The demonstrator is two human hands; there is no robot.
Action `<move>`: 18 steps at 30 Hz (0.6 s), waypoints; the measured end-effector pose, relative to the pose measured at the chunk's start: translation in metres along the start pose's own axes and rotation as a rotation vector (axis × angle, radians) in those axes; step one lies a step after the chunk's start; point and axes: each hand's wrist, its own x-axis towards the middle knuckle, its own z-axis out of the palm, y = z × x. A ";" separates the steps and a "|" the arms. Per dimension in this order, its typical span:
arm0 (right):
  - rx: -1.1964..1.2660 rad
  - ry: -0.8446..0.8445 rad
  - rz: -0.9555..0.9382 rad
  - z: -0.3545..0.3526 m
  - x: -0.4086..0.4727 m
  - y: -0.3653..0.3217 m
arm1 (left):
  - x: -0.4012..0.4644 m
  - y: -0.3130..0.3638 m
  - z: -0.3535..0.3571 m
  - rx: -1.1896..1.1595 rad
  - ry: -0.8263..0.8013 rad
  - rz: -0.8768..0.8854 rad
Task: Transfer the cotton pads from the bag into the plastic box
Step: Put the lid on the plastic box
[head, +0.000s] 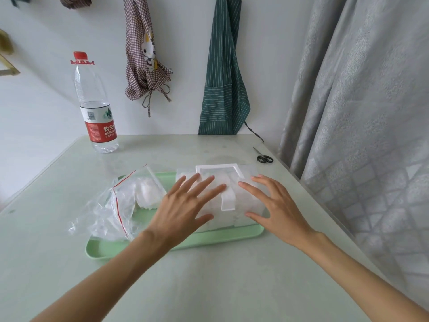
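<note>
The box (232, 201) is placed on the tray (139, 247), directly under both hands, with its long axis left to right. The left hand (183, 205) and right hand (274, 205) are spread flat, grasping nothing. The bag (120, 205), with pads (148, 194) inside, is found nearer the left hand.
</note>
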 end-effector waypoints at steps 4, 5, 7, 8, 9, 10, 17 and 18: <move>0.024 -0.009 0.030 0.001 -0.001 -0.001 | 0.003 0.003 -0.001 -0.041 -0.008 -0.047; 0.025 -0.013 0.034 0.001 -0.001 -0.001 | 0.005 0.005 -0.003 -0.055 -0.012 -0.062; 0.029 -0.008 0.038 0.000 -0.001 -0.001 | 0.009 0.012 -0.007 -0.109 0.005 -0.113; 0.029 -0.004 0.036 0.000 -0.001 -0.002 | 0.011 0.016 -0.008 -0.130 0.015 -0.143; 0.029 -0.001 0.035 0.000 -0.001 -0.003 | 0.012 0.019 -0.008 -0.139 0.031 -0.163; 0.026 0.002 0.033 0.000 -0.001 -0.002 | 0.013 0.022 -0.007 -0.141 0.046 -0.176; -0.003 0.018 0.034 0.001 -0.001 -0.003 | 0.011 0.026 0.004 -0.127 0.096 -0.212; 0.000 0.015 0.035 0.001 -0.001 -0.003 | 0.012 0.026 0.004 -0.127 0.099 -0.213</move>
